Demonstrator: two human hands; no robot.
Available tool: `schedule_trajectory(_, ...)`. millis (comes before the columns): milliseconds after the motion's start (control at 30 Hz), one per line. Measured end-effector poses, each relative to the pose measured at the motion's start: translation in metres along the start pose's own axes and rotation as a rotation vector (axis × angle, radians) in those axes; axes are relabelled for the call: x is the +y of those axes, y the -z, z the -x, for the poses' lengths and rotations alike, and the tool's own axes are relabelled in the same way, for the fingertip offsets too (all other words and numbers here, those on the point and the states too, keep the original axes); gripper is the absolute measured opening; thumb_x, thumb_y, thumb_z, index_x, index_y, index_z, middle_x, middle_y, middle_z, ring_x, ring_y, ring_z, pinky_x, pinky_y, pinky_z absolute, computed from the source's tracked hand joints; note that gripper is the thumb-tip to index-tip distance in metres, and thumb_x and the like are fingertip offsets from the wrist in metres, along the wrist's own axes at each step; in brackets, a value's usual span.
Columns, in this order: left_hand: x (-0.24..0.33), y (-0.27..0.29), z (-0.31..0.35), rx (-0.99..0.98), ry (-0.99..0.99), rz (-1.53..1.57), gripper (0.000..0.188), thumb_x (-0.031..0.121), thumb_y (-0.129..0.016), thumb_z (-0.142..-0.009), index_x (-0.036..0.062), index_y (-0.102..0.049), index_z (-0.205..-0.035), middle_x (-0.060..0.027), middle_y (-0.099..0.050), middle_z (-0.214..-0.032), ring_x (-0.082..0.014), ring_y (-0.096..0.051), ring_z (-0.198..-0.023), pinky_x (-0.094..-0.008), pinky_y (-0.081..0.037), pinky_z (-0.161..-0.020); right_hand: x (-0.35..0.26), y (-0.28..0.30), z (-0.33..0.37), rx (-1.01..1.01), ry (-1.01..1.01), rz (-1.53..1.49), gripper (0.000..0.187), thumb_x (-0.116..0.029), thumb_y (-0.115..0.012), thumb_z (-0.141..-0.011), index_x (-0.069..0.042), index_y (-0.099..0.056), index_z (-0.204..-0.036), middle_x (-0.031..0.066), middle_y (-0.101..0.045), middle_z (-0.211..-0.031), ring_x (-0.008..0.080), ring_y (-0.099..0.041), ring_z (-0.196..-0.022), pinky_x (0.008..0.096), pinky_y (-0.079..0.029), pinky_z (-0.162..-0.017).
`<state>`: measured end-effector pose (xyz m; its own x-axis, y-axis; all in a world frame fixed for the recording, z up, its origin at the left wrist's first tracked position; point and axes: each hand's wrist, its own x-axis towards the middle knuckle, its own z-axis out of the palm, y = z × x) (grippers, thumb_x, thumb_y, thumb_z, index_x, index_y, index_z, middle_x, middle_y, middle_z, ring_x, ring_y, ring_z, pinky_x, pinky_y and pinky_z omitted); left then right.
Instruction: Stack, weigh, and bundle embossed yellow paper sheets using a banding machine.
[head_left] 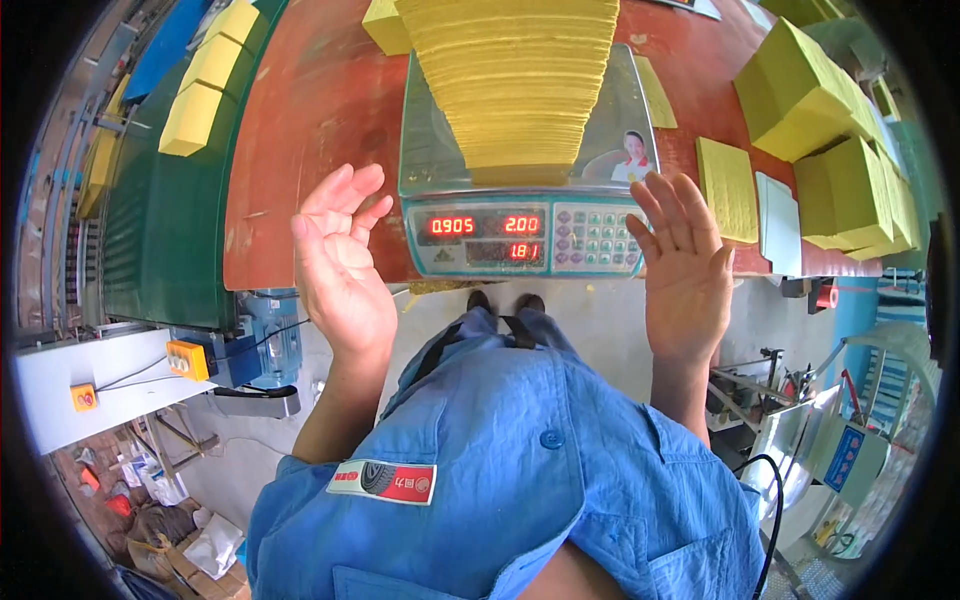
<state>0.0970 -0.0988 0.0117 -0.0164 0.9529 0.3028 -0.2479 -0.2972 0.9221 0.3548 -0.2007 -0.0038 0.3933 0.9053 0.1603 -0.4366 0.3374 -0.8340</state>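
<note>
A tall stack of yellow paper sheets [510, 80] stands on the metal pan of a digital weighing scale [430, 150]. Red digits glow on the scale's front panel, beside a keypad [597, 240]. My left hand [345, 265] is raised to the left of the panel, fingers loosely curled and apart, holding nothing. To the right of the keypad my right hand [686, 270] is held up with its palm showing and its fingers stretched out, also holding nothing. Neither hand touches the stack.
The scale sits on a red-brown table [300, 130]. At the right lie a low yellow stack [728, 190], a pale flat board [778, 225] and larger yellow stacks [800, 90]. A green conveyor belt [165, 220] with yellow blocks [193, 115] runs along the left, near a yellow button box [187, 360].
</note>
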Motion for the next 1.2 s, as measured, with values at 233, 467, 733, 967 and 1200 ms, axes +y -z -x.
schedule_trajectory(233, -0.006, -0.004, -0.012, -0.033, 0.025, 0.033, 0.056, 0.041, -0.023, -0.107, -0.0018, -0.054, -0.124, -0.0211, -0.062, -0.121, -0.0291, -0.058, -0.117, -0.0414, -0.046, -0.097, 0.004, 0.005, 0.0, -0.016, 0.021, 0.008, 0.075, -0.055, -0.036, -0.1, 0.002, -0.03, -0.148, 0.0234, -0.04, -0.148, 0.0376, -0.038, -0.138, 0.046, -0.032, -0.111)
schedule_trajectory(467, 0.0, -0.012, -0.044, -0.062, 0.001, -0.005, 0.053, 0.04, -0.026, -0.106, -0.0013, -0.053, -0.127, -0.0192, -0.06, -0.123, -0.0281, -0.056, -0.119, -0.0414, -0.045, -0.098, 0.012, -0.006, -0.008, 0.021, 0.026, -0.002, 0.07, -0.049, -0.045, -0.097, 0.004, -0.038, -0.144, 0.0219, -0.047, -0.142, 0.0343, -0.043, -0.135, 0.0453, -0.033, -0.109)
schedule_trajectory(733, 0.026, -0.065, -0.137, -0.175, 0.132, 0.069, 0.059, 0.047, -0.039, -0.102, 0.004, -0.042, -0.142, -0.0086, -0.051, -0.138, -0.0213, -0.045, -0.129, -0.0385, -0.035, -0.106, 0.016, -0.02, -0.09, 0.012, 0.03, 0.092, 0.057, -0.038, -0.045, -0.102, 0.002, -0.042, -0.142, 0.0182, -0.05, -0.142, 0.0281, -0.045, -0.134, 0.0416, -0.034, -0.109)
schedule_trajectory(967, 0.024, -0.074, -0.191, -0.436, 0.52, 0.104, 0.045, 0.054, -0.058, -0.092, 0.0177, -0.06, -0.119, 0.0048, -0.06, -0.107, -0.0072, -0.053, -0.09, -0.0263, -0.04, -0.074, 0.037, -0.034, -0.15, -0.049, 0.052, 0.081, 0.053, -0.034, -0.043, -0.104, -0.002, -0.04, -0.145, 0.0128, -0.046, -0.146, 0.0259, -0.042, -0.136, 0.0382, -0.032, -0.11)
schedule_trajectory(1200, 0.022, -0.083, -0.168, -0.53, 0.769, 0.253, 0.059, 0.045, -0.056, -0.095, 0.0091, -0.046, -0.141, -0.0079, -0.055, -0.137, -0.0222, -0.052, -0.124, -0.0413, -0.041, -0.104, 0.04, -0.058, -0.141, -0.046, 0.086, 0.159, 0.05, -0.029, -0.04, -0.105, -0.002, -0.038, -0.147, 0.0119, -0.045, -0.145, 0.0193, -0.041, -0.134, 0.0329, -0.03, -0.112)
